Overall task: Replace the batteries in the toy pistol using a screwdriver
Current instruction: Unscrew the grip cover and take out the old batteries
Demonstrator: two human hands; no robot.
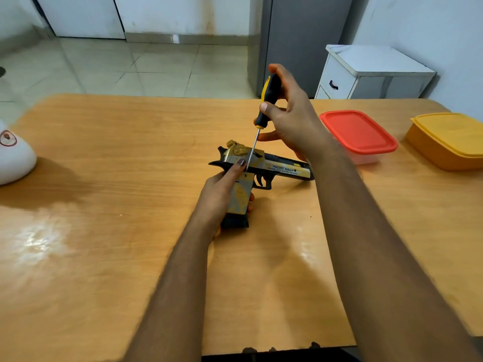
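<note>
left hand (222, 190) clamps the toy pistol (261, 168) by its grip on the table (130, 178); right hand (290, 118) wraps the screwdriver (261, 118), tip seemingly on a screw. light, rigid plastic, best held at the grip.

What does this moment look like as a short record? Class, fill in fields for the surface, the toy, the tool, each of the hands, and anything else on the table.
surface: wooden table
toy: toy pistol lying on its side, barrel pointing right
tool: screwdriver, tip down at the top of the grip
left hand: holds the pistol's grip
right hand: grips the screwdriver's handle
other items: red-lidded container, yellow container, white object at left edge
</note>
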